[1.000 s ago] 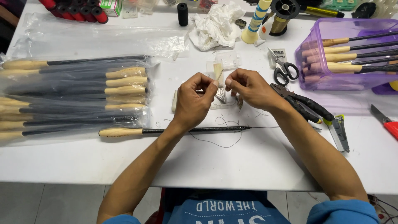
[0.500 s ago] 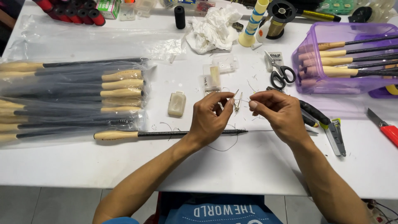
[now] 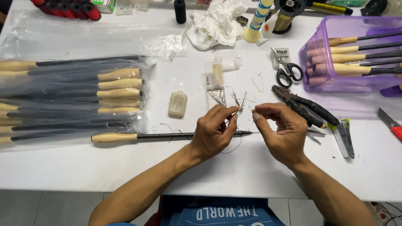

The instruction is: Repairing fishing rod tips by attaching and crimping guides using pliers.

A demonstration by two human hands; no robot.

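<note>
Thin silvery metal piece (image 3: 241, 104) pinched upright in left hand (image 3: 213, 133) fingertips above white table (image 3: 125, 167) | right hand (image 3: 282, 132) just beside, fingers curled, grip on anything unclear | cork-handled black rod (image 3: 167, 136) lies beneath | black pliers (image 3: 299, 104) near right.

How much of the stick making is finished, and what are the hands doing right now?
Many look done: wooden-handled rods lie bagged in clear plastic, and more sit in the purple tub. In hand: one bare rod lies on the white table while the left hand pinches a small metal piece and the right hand pinches close beside it, perhaps a thin thread. That piece is not yet on the rod.
</note>
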